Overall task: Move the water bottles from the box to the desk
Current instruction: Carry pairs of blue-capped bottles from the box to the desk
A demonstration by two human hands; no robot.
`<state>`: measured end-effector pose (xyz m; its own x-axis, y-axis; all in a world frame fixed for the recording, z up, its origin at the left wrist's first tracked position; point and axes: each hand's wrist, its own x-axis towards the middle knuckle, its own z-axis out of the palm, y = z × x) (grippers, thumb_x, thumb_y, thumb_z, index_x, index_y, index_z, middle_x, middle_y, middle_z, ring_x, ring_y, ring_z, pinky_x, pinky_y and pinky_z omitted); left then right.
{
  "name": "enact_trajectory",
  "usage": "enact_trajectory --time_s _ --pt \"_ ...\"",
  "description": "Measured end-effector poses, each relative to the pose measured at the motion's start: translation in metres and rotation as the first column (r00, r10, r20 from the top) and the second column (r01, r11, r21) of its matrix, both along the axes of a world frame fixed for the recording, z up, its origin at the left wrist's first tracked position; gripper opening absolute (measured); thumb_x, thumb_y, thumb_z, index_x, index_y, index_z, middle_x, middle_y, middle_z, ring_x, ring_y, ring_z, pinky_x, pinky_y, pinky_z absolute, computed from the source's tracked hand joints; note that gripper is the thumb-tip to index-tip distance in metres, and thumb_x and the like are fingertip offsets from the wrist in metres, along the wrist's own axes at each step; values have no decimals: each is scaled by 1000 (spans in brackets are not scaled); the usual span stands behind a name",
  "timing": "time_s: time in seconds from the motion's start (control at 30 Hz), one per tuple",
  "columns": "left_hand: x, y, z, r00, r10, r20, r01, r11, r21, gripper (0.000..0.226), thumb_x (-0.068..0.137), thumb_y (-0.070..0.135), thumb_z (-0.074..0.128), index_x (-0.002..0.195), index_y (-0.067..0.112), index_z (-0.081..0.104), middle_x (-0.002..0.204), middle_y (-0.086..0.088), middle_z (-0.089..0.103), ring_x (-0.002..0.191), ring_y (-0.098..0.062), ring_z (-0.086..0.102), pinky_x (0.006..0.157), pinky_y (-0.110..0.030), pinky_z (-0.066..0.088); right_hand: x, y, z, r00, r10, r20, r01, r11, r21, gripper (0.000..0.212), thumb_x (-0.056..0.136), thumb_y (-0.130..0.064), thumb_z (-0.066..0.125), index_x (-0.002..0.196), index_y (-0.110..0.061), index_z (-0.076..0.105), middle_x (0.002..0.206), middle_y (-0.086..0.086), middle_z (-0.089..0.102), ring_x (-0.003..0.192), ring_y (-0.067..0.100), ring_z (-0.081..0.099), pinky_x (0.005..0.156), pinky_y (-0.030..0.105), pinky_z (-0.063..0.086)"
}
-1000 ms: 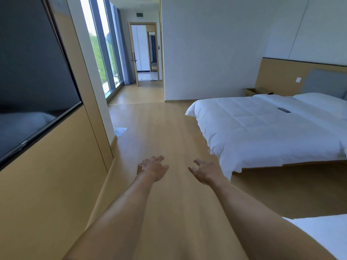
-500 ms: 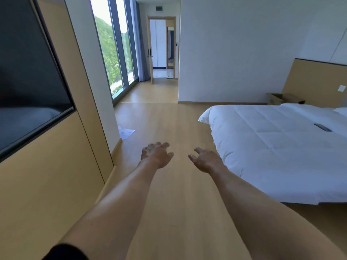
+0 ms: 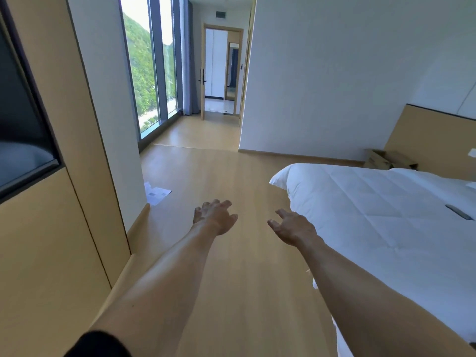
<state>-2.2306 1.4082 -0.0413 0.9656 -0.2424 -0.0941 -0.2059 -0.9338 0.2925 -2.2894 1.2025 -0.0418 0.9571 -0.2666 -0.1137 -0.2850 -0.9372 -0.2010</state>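
Both my arms reach forward over the wooden floor. My left hand hangs in the air with its fingers loosely spread, holding nothing. My right hand is beside it, also relaxed and empty. An open cardboard box sits far off at the right, behind the bed's far corner against the headboard panel. I see no water bottles and no desk.
A bed with a white duvet fills the right side; a dark flat object lies on it. A wall panel with a dark screen runs along the left. Papers lie on the floor by the pillar. Windows and a doorway stand ahead.
The view has advanced along the floor and turned left; the bed slid right and the doorway drew closer. Both hands stay out in front, empty.
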Motion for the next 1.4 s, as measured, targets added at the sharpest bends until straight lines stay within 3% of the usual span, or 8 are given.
enact_trajectory --time_s 0.27,0.6,1.07,1.4 --pt "185 4 15 998 -63 6 62 996 63 54 101 54 42 151 34 37 154 -1 41 141 -27 37 116 -45 29 163 12 10 998 -59 -7 59 998 18 58 100 -59 35 150 -30 36 150 3 47 135 28 45 106 44 42" --pt "333 -27 -4 990 -137 -23 138 987 78 55 101 53 42 152 33 36 154 -2 41 141 -28 37 116 -43 30 307 -9 0 992 -120 -38 121 992 43 59 100 -60 33 151 -31 33 149 3 47 135 28 44 106 44 42" --pt "601 -112 1 997 -75 16 73 992 101 55 100 53 43 151 35 37 152 0 44 140 -27 39 116 -42 29 589 -99 -7 998 -51 -44 54 996 71 58 101 -58 33 151 -29 34 150 6 45 136 27 43 106 42 41" --pt "750 -151 -8 1000 -29 2 29 995 95 55 100 53 42 151 35 37 153 1 44 141 -25 39 116 -42 29 751 -139 -13 998 7 -66 -5 999 35 59 100 -58 35 151 -30 34 149 6 47 134 29 45 105 41 42"
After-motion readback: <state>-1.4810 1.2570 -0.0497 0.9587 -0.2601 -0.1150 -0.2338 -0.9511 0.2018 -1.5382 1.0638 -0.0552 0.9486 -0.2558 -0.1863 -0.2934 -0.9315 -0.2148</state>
